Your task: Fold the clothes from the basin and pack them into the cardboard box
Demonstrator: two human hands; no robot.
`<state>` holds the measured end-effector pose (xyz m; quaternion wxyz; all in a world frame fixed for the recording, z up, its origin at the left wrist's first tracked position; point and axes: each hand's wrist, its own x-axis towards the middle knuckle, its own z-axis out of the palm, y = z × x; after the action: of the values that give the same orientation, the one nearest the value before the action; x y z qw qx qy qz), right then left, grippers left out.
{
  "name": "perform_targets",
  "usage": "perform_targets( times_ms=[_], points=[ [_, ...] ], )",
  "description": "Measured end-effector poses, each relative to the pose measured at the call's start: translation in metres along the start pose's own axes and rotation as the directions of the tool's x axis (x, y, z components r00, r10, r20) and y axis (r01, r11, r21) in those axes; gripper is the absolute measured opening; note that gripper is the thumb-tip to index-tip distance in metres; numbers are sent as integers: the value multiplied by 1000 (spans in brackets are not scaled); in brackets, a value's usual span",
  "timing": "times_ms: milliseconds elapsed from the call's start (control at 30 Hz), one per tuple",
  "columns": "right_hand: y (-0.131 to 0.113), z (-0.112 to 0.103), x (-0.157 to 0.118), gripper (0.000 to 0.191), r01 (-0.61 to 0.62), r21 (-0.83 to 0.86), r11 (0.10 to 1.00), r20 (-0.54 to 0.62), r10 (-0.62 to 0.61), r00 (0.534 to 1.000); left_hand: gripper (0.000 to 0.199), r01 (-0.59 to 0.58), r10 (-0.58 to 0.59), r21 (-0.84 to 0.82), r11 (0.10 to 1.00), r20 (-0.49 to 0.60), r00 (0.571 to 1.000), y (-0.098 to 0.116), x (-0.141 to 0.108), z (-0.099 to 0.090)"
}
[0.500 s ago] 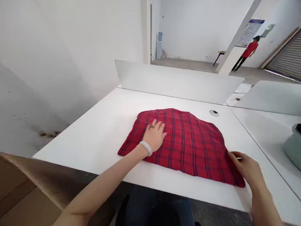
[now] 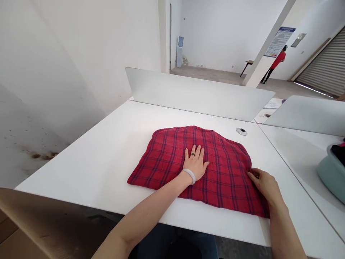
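A red plaid cloth (image 2: 172, 158) with dark blue lines lies spread on the white desk, seemingly in layers, its far edge curved. Flat on its middle rests my left hand (image 2: 195, 163), fingers spread, with a ring and a pale bracelet showing. My right hand (image 2: 265, 185) is at the cloth's right edge, thumb and fingers closed on the fabric there. Part of that grip is hidden behind the hand. The cloth's near right corner reaches under the right wrist.
A low frosted divider (image 2: 199, 95) borders the desk's (image 2: 88, 158) far side. Right of the cloth's far edge is a round cable hole (image 2: 241, 131). A pale green tub (image 2: 332, 176) with dark items stands far right; a cardboard box (image 2: 35, 223) is lower left. A person in red stands far back.
My left hand has slid rightward over the cloth, from its left part to its middle. My right hand stays at the right edge. The view has shifted slightly.
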<state>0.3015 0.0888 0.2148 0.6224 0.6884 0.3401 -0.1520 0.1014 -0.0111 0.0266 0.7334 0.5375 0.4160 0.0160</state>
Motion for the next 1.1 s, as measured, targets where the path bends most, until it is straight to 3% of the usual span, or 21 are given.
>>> perform_targets(
  times_ms=[167,300,367,433,500,700,800,900,967,1100],
  points=[
    [-1,1,0,41,64,136,989,-94,-52,994,63,2,-2,0,1000,-5,1000,0,2,-2],
    [-3,-4,-3,36,49,350,936,-120,-7,993,62,9,-9,-10,1000,-6,1000,0,1,-3],
    [-7,-6,-6,36,-15,562,827,-19,31,999,62,10,-10,-15,1000,-6,1000,0,1,-4],
    [-12,-9,-8,36,-135,747,651,122,65,990,62,8,-9,-18,1000,-9,1000,0,1,-3],
    [-17,-12,-10,33,-246,831,498,238,80,968,62,6,-6,-20,1000,-7,1000,0,1,-3],
    [-20,-19,-6,28,-492,844,213,507,-14,862,62,12,-12,-17,1000,0,1000,0,1,-3],
    [-18,-25,-3,25,-578,809,105,583,-23,812,63,11,-11,-16,1000,-1,1000,-1,1,-3],
    [-17,-31,-4,24,-602,796,71,604,-18,797,63,15,-15,-13,1000,-12,1000,-1,1,-1],
    [-15,-33,-6,23,-609,787,98,616,-68,785,64,23,-23,-12,1000,-22,999,-2,1,1],
    [-6,-28,-9,35,-572,764,299,633,-173,755,66,26,-26,-16,1000,-38,999,-2,1,2]
  ],
)
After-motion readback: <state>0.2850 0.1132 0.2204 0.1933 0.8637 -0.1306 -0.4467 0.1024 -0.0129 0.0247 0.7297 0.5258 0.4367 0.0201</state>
